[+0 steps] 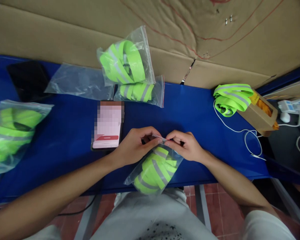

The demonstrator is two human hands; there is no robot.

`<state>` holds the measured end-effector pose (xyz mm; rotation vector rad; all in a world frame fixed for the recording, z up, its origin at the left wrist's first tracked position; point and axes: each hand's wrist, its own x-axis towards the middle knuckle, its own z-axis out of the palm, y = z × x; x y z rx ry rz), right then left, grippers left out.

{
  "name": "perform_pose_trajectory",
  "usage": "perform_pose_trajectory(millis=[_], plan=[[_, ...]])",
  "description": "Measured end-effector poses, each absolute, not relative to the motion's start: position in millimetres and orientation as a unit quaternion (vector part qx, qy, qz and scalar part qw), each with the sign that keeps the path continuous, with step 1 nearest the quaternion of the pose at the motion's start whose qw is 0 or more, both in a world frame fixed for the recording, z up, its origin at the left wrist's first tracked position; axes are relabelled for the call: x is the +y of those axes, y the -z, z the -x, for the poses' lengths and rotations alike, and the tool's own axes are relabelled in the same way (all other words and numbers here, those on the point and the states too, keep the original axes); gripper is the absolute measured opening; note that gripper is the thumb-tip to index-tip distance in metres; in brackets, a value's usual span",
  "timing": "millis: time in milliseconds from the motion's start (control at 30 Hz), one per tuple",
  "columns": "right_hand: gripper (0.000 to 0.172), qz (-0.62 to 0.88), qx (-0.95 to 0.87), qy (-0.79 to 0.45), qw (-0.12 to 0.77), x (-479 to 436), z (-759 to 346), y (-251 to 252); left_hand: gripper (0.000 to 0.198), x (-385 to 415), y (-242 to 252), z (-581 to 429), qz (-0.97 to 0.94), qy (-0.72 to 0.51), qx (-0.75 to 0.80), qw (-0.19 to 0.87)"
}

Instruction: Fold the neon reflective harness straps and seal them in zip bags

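Observation:
Close to the table's front edge, both my hands pinch the top edge of a clear zip bag [137, 171]. Inside the bag lies a coiled neon-yellow reflective strap [155, 173] with silver stripes. My left hand [137, 145] is closed on the middle of the bag's mouth, thumb against fingers. My right hand [186, 145] grips the same edge just to the right, its fingertips almost touching the left ones. The bag hangs tilted below the fingers. Whether its seal is fully pressed together I cannot tell.
A phone [107, 125] lies left of my hands. Bagged straps [122, 63] are stacked at the back, with a flat clear bag [80, 81] beside them. Another bagged strap [12, 133] is at far left. Right: a loose strap [233, 96], a cardboard box [262, 116], a white cable [225, 123].

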<state>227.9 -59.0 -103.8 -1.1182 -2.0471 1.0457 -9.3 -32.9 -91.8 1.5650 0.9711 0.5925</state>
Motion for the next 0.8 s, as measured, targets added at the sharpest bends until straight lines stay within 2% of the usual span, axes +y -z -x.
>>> perform_pose_trajectory(millis=[200, 500, 800], plan=[[0.013, 0.431, -0.742, -0.413, 0.305, -58.5, -228.8, 104.8, 0.026, -33.5, 90.2, 8.7, -0.642, -0.265, 0.408, 0.593], [0.014, 0.44, -0.736, -0.395, 0.331, -56.7, -228.2, 104.2, 0.026, -31.0, 95.1, 12.7, -0.647, -0.312, 0.397, 0.572], [0.015, 0.417, -0.758, -0.391, 0.314, -53.7, -228.8, 104.1, 0.019, -33.6, 94.7, 10.5, -0.692, -0.265, 0.396, 0.543]])
